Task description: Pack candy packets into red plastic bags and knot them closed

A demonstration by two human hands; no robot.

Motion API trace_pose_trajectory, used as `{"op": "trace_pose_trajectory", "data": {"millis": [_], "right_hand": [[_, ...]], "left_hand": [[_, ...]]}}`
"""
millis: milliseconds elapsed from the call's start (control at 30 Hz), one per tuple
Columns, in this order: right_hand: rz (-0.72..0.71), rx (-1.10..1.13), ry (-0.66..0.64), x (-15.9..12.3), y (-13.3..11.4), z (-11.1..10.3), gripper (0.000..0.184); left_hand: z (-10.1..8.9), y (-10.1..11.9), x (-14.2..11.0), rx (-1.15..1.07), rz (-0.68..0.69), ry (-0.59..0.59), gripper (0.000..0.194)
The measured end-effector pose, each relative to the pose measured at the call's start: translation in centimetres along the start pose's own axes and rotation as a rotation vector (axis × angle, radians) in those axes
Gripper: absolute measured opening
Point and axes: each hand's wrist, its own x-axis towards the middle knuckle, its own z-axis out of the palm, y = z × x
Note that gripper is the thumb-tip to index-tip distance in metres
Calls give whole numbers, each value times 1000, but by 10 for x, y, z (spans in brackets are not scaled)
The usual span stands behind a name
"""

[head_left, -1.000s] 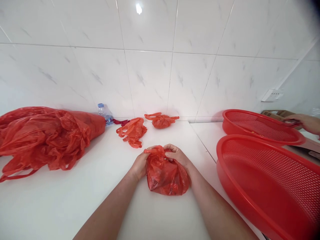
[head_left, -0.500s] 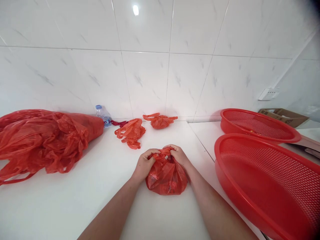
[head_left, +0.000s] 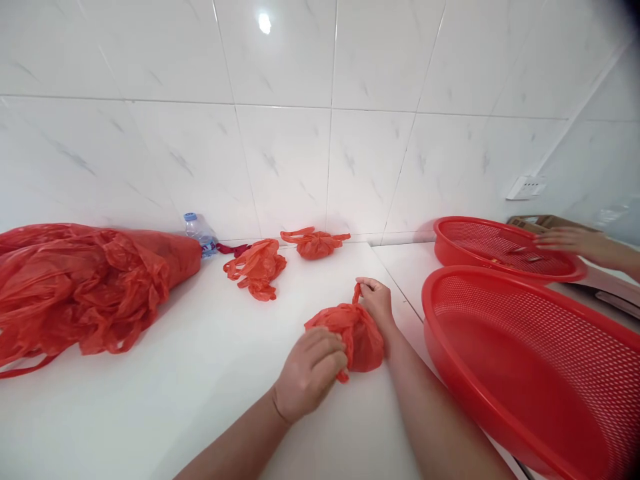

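Observation:
A filled red plastic bag rests on the white table in front of me. My left hand is closed on one of its handles at the near left side; the handle's end pokes out below the fingers. With thumb and fingers, my right hand pinches the other handle and pulls it upward at the far right side. What the bag contains is hidden. Beyond it lie a crumpled red bag and a tied red bag with its handles spread.
A big heap of red plastic bags covers the left side, beside a water bottle. Two red mesh baskets stand on the right. Another person's hand reaches over the far basket. A cardboard box sits behind.
My hands have moved apart, the left toward me and the right slightly away, drawing the bag's handles in opposite directions. Another person's hand has appeared over the far basket.

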Motion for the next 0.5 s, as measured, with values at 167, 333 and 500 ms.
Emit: {"op": "trace_pose_trajectory", "data": {"millis": [167, 333, 500], "right_hand": [[-47, -82, -33, 9, 7, -2, 27], [-62, -82, -49, 9, 7, -1, 47], [-60, -153, -82, 10, 5, -2, 39]], "left_hand": [[5, 16, -3, -88, -81, -122, 20], [9, 6, -4, 18, -201, -29, 54], [20, -5, -8, 73, -398, -104, 86]]}}
